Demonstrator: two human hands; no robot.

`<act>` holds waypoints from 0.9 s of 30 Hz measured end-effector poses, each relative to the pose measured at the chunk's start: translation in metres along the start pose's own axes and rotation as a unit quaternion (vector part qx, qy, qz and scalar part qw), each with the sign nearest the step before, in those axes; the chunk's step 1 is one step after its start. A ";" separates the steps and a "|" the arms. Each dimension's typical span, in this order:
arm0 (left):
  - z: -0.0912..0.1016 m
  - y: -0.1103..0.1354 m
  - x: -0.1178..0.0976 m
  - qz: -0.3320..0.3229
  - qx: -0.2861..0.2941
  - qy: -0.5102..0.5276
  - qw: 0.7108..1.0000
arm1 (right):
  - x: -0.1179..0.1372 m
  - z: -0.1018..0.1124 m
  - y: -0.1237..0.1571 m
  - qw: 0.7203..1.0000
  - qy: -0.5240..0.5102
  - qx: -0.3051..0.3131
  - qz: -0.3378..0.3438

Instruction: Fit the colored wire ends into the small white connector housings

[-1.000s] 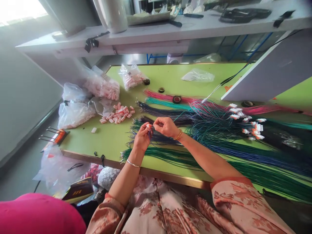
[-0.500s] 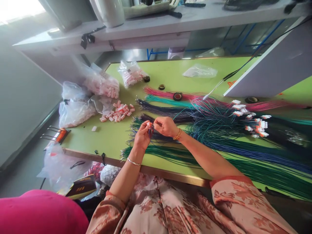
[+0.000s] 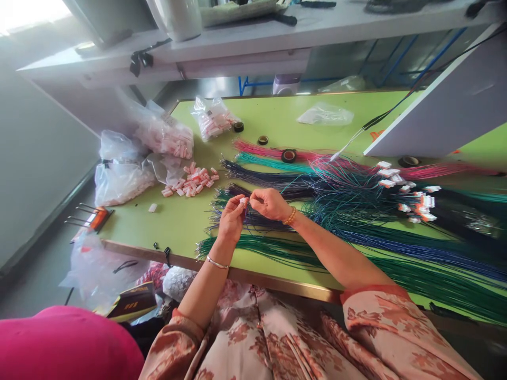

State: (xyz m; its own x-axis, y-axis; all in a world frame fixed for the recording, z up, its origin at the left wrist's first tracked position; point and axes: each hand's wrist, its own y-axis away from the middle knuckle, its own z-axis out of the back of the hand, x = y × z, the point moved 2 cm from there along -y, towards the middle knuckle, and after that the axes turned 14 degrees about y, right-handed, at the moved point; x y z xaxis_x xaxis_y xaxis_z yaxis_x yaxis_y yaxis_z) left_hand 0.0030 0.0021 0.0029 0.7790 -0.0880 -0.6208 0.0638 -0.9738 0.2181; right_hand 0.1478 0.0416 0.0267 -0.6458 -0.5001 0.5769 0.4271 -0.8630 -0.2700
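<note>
My left hand (image 3: 232, 217) pinches a small white-and-orange plug connector (image 3: 243, 201) between thumb and fingertips. Close against it on the right, my right hand (image 3: 270, 204) is closed in a pinch on a thin wire, whose end is hidden by the fingers. Beneath and beyond both hands lie bundles of cut wires: green (image 3: 253, 246), dark blue (image 3: 269, 177), teal (image 3: 273, 164) and pink (image 3: 261, 149). Wired white-and-orange connectors (image 3: 423, 203) are gathered at the right. A loose heap of pink-looking connectors (image 3: 192, 181) sits to the left of my hands.
Plastic bags of connectors (image 3: 166, 134) stand at the left rear. Black tape rolls (image 3: 289, 155) lie by the wires. An orange-based pronged holder (image 3: 99, 219) is at the left table edge. A white panel (image 3: 439, 100) rises at the right; a shelf (image 3: 245, 39) spans the back.
Both hands stay almost in place, fingertips at the connector. My right fingers have shifted very slightly, and the connector is turned a little. The other things lie as before.
</note>
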 end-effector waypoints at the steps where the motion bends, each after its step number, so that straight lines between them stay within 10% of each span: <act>1: -0.001 0.001 0.000 -0.001 0.000 -0.003 1.000 | 0.001 0.000 0.000 1.000 0.008 -0.002 0.003; 27: -0.001 -0.001 0.001 0.015 -0.016 -0.004 1.000 | 0.004 0.002 0.005 0.999 0.039 0.016 0.026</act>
State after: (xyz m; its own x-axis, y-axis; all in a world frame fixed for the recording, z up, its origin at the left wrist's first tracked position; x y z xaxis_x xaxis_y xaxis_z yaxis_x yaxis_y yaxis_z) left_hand 0.0043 0.0030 0.0032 0.7765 -0.1191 -0.6187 0.0606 -0.9633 0.2616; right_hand 0.1485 0.0358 0.0295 -0.6694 -0.5495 0.4999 0.4806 -0.8335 -0.2725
